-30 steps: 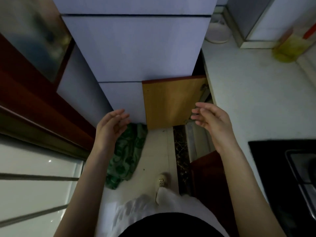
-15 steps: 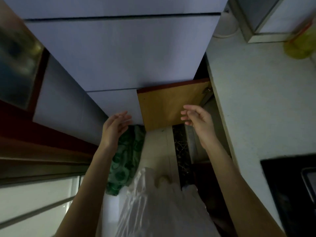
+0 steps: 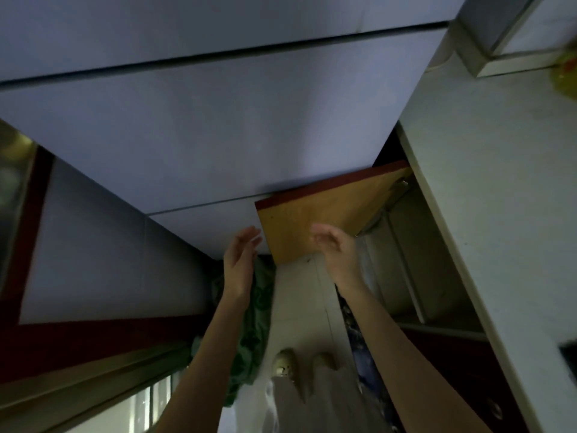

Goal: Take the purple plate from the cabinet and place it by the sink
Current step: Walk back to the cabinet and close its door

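No purple plate shows in the head view. A low cabinet door [image 3: 327,214], orange-brown inside with a red edge, stands swung open below the white counter [image 3: 499,189]. Behind it the cabinet interior [image 3: 415,260] is dim, with pale shelf walls, and its contents are hidden. My right hand [image 3: 335,248] hovers in front of the door's lower part, fingers apart, holding nothing. My left hand [image 3: 240,264] is raised a little to the left of the door's edge, fingers extended, empty. The image is blurred.
A tall white appliance [image 3: 203,126] with drawer seams fills the upper left. A green cloth [image 3: 253,332] lies on the floor beside it. A yellow bottle [image 3: 566,73] stands on the counter at far right. My shoes [image 3: 284,365] are on the pale floor.
The view has dropped lower and closer to the cabinet. Both hands moved forward toward the open door and nearer each other. The stove at the right has slid almost out of frame.
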{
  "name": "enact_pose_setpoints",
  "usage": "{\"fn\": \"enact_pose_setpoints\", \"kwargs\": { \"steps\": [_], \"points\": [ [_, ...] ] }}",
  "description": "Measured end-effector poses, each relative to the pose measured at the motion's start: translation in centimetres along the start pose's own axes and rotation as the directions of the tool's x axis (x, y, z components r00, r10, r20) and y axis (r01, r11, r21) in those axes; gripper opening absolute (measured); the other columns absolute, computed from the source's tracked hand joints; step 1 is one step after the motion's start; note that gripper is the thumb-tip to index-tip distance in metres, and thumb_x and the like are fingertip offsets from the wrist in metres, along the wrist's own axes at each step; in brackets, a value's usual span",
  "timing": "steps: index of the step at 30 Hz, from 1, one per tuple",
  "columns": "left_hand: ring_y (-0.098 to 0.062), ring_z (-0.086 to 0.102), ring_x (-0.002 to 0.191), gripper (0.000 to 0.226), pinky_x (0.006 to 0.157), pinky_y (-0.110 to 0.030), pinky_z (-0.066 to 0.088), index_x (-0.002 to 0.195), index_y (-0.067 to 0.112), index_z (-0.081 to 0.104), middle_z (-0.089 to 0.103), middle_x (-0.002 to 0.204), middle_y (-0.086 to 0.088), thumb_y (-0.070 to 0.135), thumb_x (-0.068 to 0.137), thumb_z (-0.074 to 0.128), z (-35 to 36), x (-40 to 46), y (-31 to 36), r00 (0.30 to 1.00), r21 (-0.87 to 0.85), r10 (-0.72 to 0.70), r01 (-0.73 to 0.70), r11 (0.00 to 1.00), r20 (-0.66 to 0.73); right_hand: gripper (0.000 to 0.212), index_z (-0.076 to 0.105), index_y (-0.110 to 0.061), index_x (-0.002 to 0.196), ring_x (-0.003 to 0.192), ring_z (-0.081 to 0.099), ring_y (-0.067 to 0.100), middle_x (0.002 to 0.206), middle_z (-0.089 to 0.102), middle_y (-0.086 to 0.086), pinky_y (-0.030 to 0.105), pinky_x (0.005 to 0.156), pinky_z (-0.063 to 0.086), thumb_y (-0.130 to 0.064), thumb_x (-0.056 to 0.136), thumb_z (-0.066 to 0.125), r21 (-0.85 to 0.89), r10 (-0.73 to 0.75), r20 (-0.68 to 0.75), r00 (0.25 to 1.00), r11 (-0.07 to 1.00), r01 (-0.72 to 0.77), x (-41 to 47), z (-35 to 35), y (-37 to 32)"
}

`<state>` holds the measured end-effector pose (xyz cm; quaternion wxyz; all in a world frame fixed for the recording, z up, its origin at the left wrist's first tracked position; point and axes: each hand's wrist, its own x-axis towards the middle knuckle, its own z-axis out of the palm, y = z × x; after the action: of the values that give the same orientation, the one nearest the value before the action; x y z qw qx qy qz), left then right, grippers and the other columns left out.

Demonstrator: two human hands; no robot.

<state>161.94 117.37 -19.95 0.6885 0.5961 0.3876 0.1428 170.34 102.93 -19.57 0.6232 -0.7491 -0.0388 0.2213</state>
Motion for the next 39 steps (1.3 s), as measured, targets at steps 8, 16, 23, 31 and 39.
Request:
{"fn": "enact_pose_setpoints", "kwargs": {
  "steps": [8, 16, 23, 31, 39],
  "points": [
    [-0.02, 0.036, 0.128, 0.049, 0.103, -0.012, 0.025, 0.138, 0.0, 0.031, 0.038, 0.138, -0.007, -0.007, 0.09, 0.037, 2.1, 6.3, -2.3, 0.954, 0.393, 0.235, -0.291, 0.872, 0.184, 0.054, 0.034, -0.01, 0.14, 0.133, 0.036, 0.018, 0.146, 0.039, 0.01, 0.021, 0.109, 0.024, 0.002, 0.089, 0.046, -0.443, -0.163, 0.287, 0.944, 0.851, 0.281, 6.2, 4.3, 1.8],
    [-0.028, 0.019, 0.142, 0.06, 0.116, -0.038, 0.019, 0.142, -0.001, 0.02, 0.023, 0.152, -0.02, -0.002, 0.085, 0.039, 3.7, 9.7, -3.2, 0.895, 0.811, 0.279, -0.436, 0.389, 0.348, 0.069, 0.01, -0.007, 0.146, 0.145, 0.005, 0.021, 0.158, 0.009, 0.01, 0.032, 0.115, 0.008, -0.01, 0.089, 0.049, -0.744, -0.232, 0.49, 0.84, 0.391, 0.542, 10.4, 5.8, 4.2],
    [-0.026, 0.017, 0.143, 0.06, 0.117, -0.033, 0.016, 0.142, 0.0, 0.021, 0.022, 0.153, -0.018, -0.002, 0.085, 0.039, 3.6, 8.6, -3.1, 0.902, 0.839, 0.258, -0.421, 0.344, 0.347, 0.077, 0.003, -0.009, 0.146, 0.145, -0.001, 0.022, 0.158, 0.002, 0.009, 0.039, 0.116, 0.006, -0.012, 0.086, 0.052, -0.785, -0.175, 0.502, 0.847, 0.318, 0.531, 9.5, 5.7, 4.7],
    [-0.025, 0.023, 0.141, 0.056, 0.114, -0.029, 0.017, 0.142, 0.003, 0.024, 0.028, 0.152, -0.016, -0.003, 0.089, 0.038, 3.3, 4.7, -4.2, 0.903, 0.828, 0.279, -0.415, 0.378, 0.325, 0.081, 0.001, -0.01, 0.146, 0.145, -0.005, 0.021, 0.159, -0.001, 0.007, 0.04, 0.116, 0.003, -0.012, 0.086, 0.054, -0.801, -0.139, 0.511, 0.849, 0.283, 0.528, 5.9, 4.0, 5.4],
    [-0.033, 0.064, 0.09, 0.037, 0.068, -0.034, 0.051, 0.122, 0.014, 0.058, 0.068, 0.111, -0.016, 0.002, 0.087, 0.052, 3.1, 0.7, -4.9, 0.9, 0.725, 0.276, -0.435, 0.534, 0.337, 0.071, 0.0, -0.007, 0.146, 0.145, -0.008, 0.024, 0.158, -0.003, 0.008, 0.044, 0.117, 0.003, -0.012, 0.09, 0.044, -0.824, -0.146, 0.435, 0.889, 0.333, 0.458, -0.3, 1.5, 7.1]
  ]
}}
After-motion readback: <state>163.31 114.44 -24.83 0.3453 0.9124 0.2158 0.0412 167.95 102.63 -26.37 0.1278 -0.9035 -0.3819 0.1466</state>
